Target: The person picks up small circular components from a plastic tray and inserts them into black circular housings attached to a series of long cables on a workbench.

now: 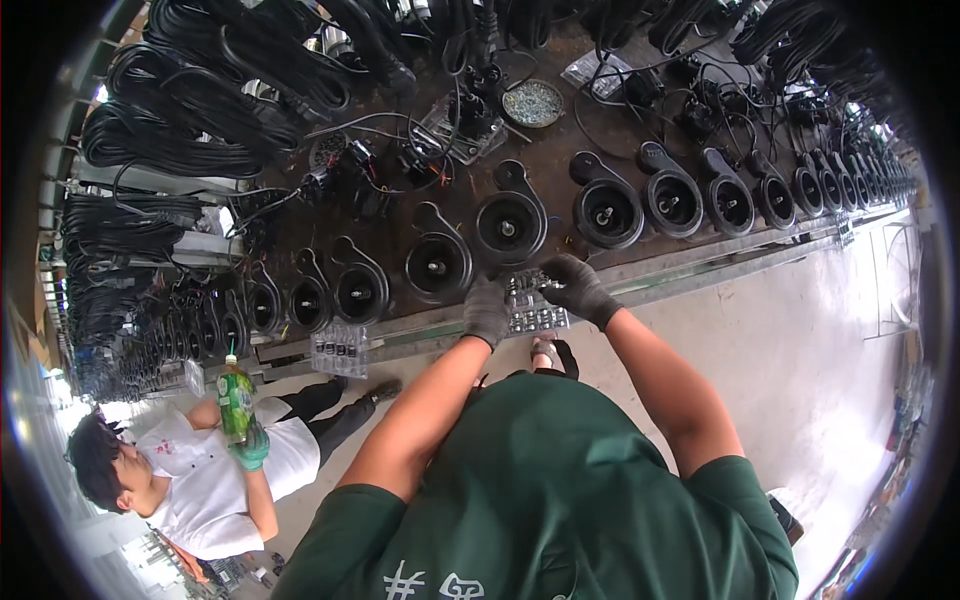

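Just beyond the bench's front edge, in front of me, is a clear plastic tray with rows of small shiny metal parts. My left hand, in a grey glove, is closed on the tray's left side. At its upper right, the gloved fingers of my right hand are bent together over the parts; what they pinch is too small to make out. Directly ahead lies a round black housing with a metal shaft in its middle and a rounded arm on top. Another black housing sits to its left, and a similar housing to its right.
More housings line the bench edge both ways. Behind them are a round dish of small metal pieces, tangled wires and bundled black cables. Another clear tray sits at the edge, left. A person there holds a green bottle.
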`<control>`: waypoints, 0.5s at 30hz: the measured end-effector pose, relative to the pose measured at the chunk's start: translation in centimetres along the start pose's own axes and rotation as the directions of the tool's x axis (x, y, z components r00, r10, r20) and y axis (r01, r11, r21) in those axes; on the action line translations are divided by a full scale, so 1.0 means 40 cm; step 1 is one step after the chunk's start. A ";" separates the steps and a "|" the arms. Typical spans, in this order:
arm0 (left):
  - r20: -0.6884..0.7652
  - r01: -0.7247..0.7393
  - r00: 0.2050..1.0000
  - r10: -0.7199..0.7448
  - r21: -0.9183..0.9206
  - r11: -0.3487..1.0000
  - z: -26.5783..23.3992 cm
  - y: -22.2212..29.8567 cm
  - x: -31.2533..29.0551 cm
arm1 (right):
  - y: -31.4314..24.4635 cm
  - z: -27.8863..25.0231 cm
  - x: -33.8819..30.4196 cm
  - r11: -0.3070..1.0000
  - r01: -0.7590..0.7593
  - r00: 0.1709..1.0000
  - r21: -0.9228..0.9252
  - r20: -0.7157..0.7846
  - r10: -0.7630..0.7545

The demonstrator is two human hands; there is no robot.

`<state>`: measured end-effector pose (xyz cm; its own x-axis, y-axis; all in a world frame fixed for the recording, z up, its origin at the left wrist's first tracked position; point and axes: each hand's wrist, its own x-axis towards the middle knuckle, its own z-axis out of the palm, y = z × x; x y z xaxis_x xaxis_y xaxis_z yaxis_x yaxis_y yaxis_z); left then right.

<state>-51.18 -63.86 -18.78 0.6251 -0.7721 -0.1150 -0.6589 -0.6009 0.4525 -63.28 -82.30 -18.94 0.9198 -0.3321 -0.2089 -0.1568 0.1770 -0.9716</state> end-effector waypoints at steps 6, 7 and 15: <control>0.282 0.180 0.934 -0.219 0.157 0.971 -0.046 0.038 0.084 | -0.018 -0.051 -0.077 0.577 -0.248 0.968 0.778 0.173 0.182; 0.332 0.238 0.901 -0.278 0.156 0.959 -0.036 0.030 0.099 | 0.004 -0.044 -0.079 0.412 -0.227 0.974 0.882 0.207 0.094; 0.267 0.046 0.961 -0.073 0.107 0.993 0.045 -0.064 0.093 | 0.022 -0.034 -0.046 0.049 -0.203 0.979 0.978 0.203 0.001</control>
<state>-47.93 -65.57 -21.97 0.5368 -0.7533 -0.3799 -0.6705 -0.6543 0.3498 -65.61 -82.78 -19.57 0.9735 -0.1369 -0.1834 0.1574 0.9822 0.1026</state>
